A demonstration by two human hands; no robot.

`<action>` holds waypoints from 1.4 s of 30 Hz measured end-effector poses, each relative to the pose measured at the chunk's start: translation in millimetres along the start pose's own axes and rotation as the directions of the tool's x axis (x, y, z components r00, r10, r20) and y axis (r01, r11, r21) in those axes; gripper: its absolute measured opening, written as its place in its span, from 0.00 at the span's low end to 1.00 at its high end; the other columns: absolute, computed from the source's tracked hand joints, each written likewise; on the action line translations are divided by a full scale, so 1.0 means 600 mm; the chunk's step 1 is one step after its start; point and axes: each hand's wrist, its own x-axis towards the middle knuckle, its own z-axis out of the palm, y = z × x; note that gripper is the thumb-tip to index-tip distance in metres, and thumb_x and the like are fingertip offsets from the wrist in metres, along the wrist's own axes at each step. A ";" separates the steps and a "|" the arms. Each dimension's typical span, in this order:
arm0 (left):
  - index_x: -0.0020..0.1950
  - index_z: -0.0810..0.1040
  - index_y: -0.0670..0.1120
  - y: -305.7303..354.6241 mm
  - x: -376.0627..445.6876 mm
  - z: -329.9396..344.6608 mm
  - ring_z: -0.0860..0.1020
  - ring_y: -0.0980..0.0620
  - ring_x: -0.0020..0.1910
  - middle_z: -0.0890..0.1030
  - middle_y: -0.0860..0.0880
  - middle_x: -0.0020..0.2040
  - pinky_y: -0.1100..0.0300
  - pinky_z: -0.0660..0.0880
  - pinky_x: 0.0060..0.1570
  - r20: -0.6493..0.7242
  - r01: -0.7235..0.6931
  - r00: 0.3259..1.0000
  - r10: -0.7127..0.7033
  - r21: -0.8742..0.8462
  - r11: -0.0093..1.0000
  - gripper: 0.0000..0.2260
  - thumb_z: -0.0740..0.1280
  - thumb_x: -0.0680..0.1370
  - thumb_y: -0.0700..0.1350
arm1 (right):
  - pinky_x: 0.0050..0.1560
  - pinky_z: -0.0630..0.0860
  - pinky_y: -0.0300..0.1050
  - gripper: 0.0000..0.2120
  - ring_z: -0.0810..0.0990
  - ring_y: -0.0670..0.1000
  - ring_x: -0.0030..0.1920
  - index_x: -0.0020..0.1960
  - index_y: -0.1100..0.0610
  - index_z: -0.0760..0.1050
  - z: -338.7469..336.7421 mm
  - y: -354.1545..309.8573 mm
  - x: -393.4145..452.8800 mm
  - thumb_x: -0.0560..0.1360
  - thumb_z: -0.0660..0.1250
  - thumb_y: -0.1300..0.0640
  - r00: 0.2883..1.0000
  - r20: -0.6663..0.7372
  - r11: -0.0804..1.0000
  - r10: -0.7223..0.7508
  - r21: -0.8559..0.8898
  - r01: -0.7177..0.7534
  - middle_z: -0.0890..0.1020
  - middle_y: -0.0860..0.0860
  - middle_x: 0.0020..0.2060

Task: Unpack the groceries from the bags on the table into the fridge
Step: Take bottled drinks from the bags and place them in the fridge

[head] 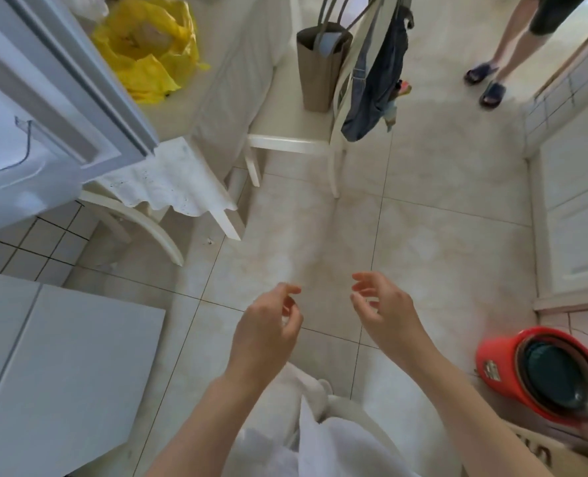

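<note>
Both hands are hanging out in front of the person over the tiled floor (423, 215), and neither is carrying anything. The left hand (268, 325) is loosely curled, its fingers bending in toward the palm around nothing; the right hand (385, 308) is half open, fingers spread and slightly hooked, also empty. They are probably free like this because the person is walking between the fridge and the table, ready to pick up the next item. The fridge door (55, 108) is standing open at the upper left, with a clear plastic shelf rail showing on its inner side, likely left open so that items can go straight in. Just past its edge, the yellow plastic bag (148, 46) is sitting crumpled and open on the table (217, 63), with something pale showing inside; what it is cannot be told. A tan tote bag (320, 67) is standing upright on a white chair (285, 132) beside the table, and a denim bag (382, 80) is hanging off the chair's back. A second person's legs (513, 39) are standing near the far doorway. A red bucket (540, 373) is lying at the lower right; it is carrying a small label, too blurred to read, and no other writing is legible.
</note>
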 end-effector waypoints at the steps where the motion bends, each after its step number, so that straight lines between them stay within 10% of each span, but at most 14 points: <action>1: 0.57 0.78 0.51 -0.006 0.015 -0.003 0.78 0.60 0.40 0.81 0.56 0.40 0.58 0.77 0.43 -0.007 0.019 1.000 -0.019 0.000 1.000 0.10 0.64 0.78 0.42 | 0.55 0.77 0.47 0.13 0.79 0.45 0.51 0.61 0.54 0.74 -0.003 -0.001 0.016 0.77 0.64 0.58 1.000 0.001 1.000 0.005 0.003 -0.005 0.79 0.44 0.47; 26: 0.54 0.77 0.55 -0.050 0.603 -0.184 0.78 0.63 0.42 0.81 0.57 0.40 0.61 0.78 0.43 -0.248 0.281 0.908 -0.339 -0.239 0.929 0.07 0.64 0.78 0.44 | 0.55 0.78 0.45 0.12 0.79 0.45 0.50 0.61 0.54 0.75 -0.022 -0.302 0.664 0.77 0.65 0.60 0.933 0.231 0.950 -0.276 -0.085 0.301 0.80 0.46 0.47; 42: 0.54 0.77 0.53 -0.028 0.895 -0.229 0.78 0.62 0.44 0.79 0.59 0.42 0.68 0.75 0.43 -0.375 0.461 0.694 -0.614 -0.423 0.780 0.06 0.63 0.79 0.44 | 0.51 0.71 0.37 0.14 0.79 0.47 0.53 0.61 0.55 0.74 -0.009 -0.484 1.077 0.76 0.66 0.59 0.675 0.592 0.761 -0.441 -0.153 0.631 0.80 0.48 0.50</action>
